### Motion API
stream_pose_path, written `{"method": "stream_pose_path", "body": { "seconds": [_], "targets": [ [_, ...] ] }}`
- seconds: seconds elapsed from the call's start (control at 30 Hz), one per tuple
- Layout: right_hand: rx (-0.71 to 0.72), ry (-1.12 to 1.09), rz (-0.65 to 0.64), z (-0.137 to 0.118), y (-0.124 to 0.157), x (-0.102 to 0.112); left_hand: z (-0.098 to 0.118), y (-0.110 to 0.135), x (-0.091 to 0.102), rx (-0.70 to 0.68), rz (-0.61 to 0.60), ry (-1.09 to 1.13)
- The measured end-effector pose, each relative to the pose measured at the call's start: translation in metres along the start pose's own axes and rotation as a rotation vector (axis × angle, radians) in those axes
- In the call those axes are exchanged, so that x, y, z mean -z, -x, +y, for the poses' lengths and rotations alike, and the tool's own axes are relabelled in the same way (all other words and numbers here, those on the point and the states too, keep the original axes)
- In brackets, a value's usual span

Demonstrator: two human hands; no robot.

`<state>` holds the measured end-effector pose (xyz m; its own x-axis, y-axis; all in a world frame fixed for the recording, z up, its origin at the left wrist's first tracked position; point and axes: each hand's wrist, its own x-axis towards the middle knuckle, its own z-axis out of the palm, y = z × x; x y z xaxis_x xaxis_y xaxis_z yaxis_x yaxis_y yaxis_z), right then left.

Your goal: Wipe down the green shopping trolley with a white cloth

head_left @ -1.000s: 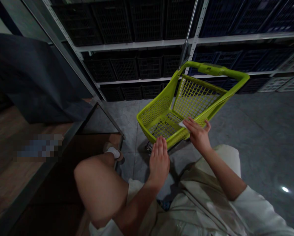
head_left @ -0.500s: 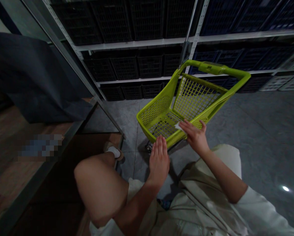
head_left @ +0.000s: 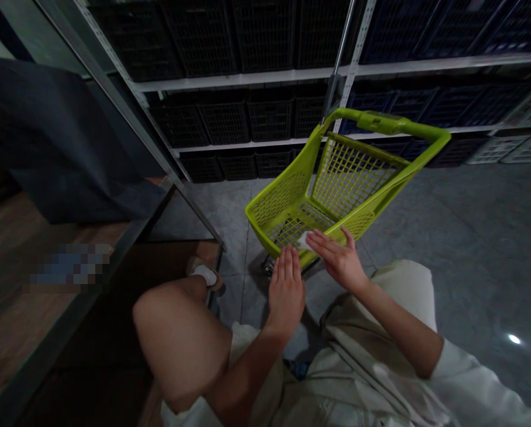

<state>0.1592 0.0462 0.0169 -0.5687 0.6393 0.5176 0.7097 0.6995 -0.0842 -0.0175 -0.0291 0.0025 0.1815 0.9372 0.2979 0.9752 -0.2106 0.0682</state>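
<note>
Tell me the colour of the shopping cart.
The shopping cart is lime green; it shows best in the head view.

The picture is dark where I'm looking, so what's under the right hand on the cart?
Under the fingertips of the right hand is a small white cloth or wipe, on the green cart. The fingers cover the rest of it, so its full shape cannot be seen.

Glossy lime-green plastic cart (head_left: 383, 123) over smooth grey tile floor (head_left: 470, 237).
</note>
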Motion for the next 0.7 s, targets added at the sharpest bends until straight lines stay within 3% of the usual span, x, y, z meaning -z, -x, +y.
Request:
{"method": "stream_pose_path", "body": {
  "seconds": [0.1,0.17,0.27,0.37,0.43,0.53,0.63,0.7],
  "targets": [
    [-0.188,0.106,0.114,0.048,-0.002,0.006,0.002,0.000,-0.001,0.007,-0.004,0.002],
    [-0.304,0.148,0.165,0.055,-0.003,0.007,0.003,0.000,-0.002,0.012,0.004,0.011],
    [-0.316,0.111,0.121,0.018,-0.002,0.000,0.004,0.000,-0.003,0.007,0.018,0.015],
    [-0.163,0.012,0.019,-0.035,0.001,-0.008,0.003,0.000,-0.003,0.009,0.033,0.003],
    [-0.054,-0.018,-0.027,-0.049,0.003,-0.009,0.001,0.000,-0.002,0.015,0.038,-0.007],
    [0.002,0.005,-0.035,-0.018,0.002,-0.003,0.000,0.000,0.000,0.014,0.023,-0.012],
    [-0.162,0.088,0.069,0.039,0.000,0.006,0.001,0.000,0.001,0.008,0.006,-0.004],
    [-0.294,0.136,0.137,0.061,-0.002,0.009,0.002,0.000,0.000,0.003,-0.004,0.005]
  ]
}}
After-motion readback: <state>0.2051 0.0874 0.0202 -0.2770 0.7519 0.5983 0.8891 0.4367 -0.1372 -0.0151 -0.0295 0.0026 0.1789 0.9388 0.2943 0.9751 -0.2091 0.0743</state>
